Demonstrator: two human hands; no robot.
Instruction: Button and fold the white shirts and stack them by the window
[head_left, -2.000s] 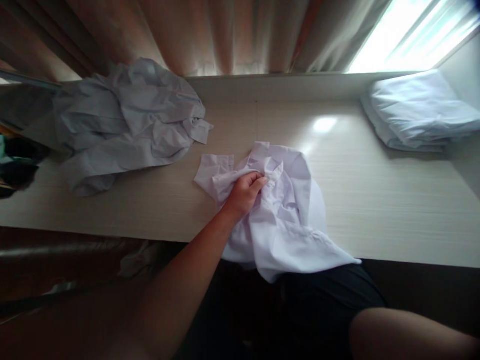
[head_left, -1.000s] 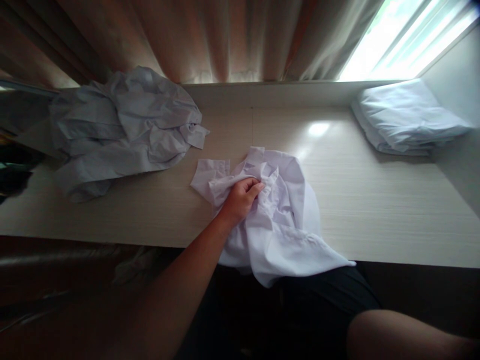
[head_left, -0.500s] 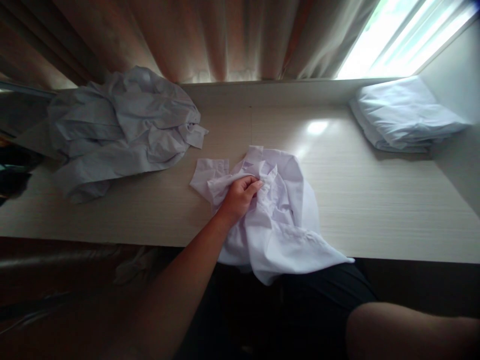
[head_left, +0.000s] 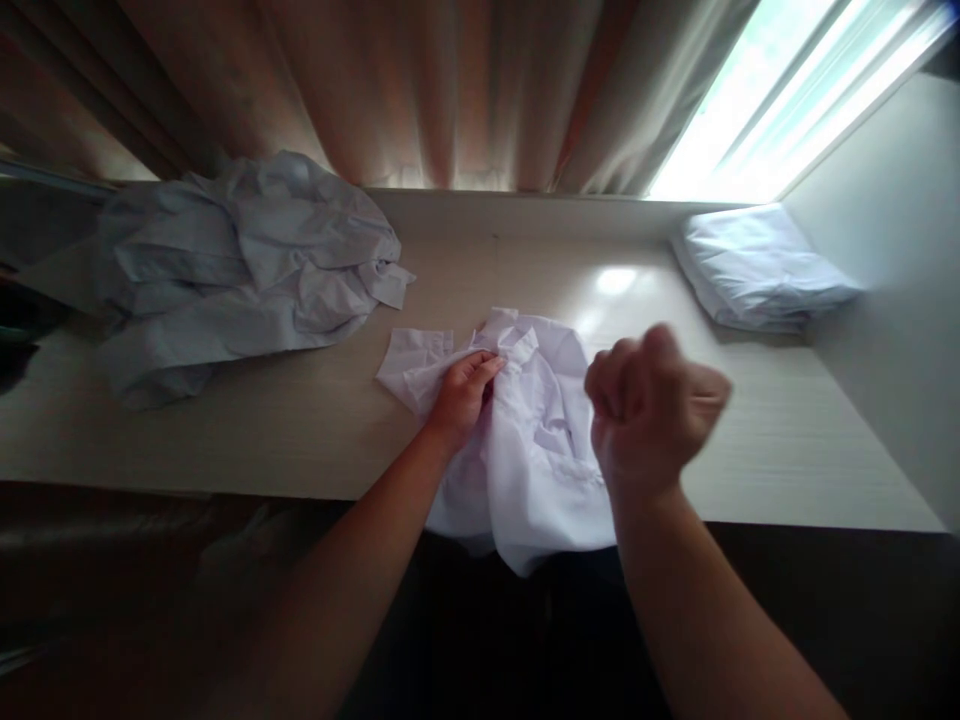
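Note:
A white shirt (head_left: pixel 517 480) lies bunched at the table's front edge, part of it hanging over. My left hand (head_left: pixel 461 395) pinches it near the collar, thumb on top and fingers curled into the cloth. My right hand (head_left: pixel 652 405) is raised in front of the shirt's right side, apart from the cloth. Its fingers are curled into a fist and slightly blurred; whatever they hold, if anything, cannot be made out.
Another white shirt (head_left: pixel 255 265) lies rumpled on the left of the pale table (head_left: pixel 780 430). Folded white cloth (head_left: pixel 765 265) is stacked at the back right beside a white wall. Brown curtains (head_left: pixel 450 90) and a bright window (head_left: pixel 735 120) are behind.
My right hand has come up from the lower right, where only the arm showed, to above the table with fingers closed. My left hand keeps its pinch on the shirt.

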